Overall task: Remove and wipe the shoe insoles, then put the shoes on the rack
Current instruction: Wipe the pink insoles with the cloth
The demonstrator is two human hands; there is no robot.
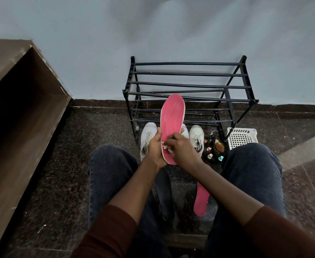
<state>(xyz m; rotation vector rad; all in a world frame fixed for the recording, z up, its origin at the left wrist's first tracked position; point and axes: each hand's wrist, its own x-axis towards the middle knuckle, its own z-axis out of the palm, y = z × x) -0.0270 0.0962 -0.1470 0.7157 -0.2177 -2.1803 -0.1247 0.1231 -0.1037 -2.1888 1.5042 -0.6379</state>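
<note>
The left hand [154, 146] grips the pink insole [172, 125] upright, steadying it. The right hand [181, 148] pinches a white cloth [167, 147] against its heel end, apparently to wipe it.

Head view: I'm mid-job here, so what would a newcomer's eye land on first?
The bright pink insole held upright at centre, gripped by the left hand while the right hand presses a white wipe on it. Behind stands the black shoe rack; a second pink insole lies on the floor between the knees.

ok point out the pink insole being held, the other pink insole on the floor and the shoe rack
held pink insole [172, 116], head view, middle of its pink face
pink insole on the floor [200, 202], head view, its wide lower part
shoe rack [188, 73], head view, a top-tier bar
</note>
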